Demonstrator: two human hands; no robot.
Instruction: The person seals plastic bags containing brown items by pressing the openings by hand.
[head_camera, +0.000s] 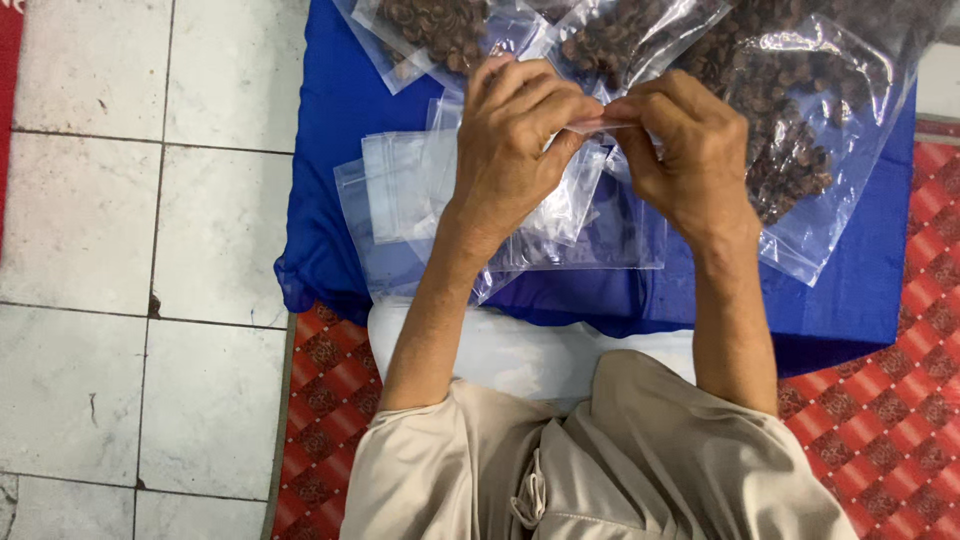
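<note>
1. Head view: both hands meet above a blue cloth (330, 120), raised where the eyes can follow the fingers.
2. Left hand (510, 140) pinches the top edge of a small clear bag (570, 200) between thumb and fingers; right hand (685, 160) pinches the same edge opposite, so the bag hangs down between them.
3. Spare empty bags (400, 190) lie stacked just below, within easy reach.
4. Filled bags (790, 110) of dark brown pieces sit beyond the hands, set apart.
</note>
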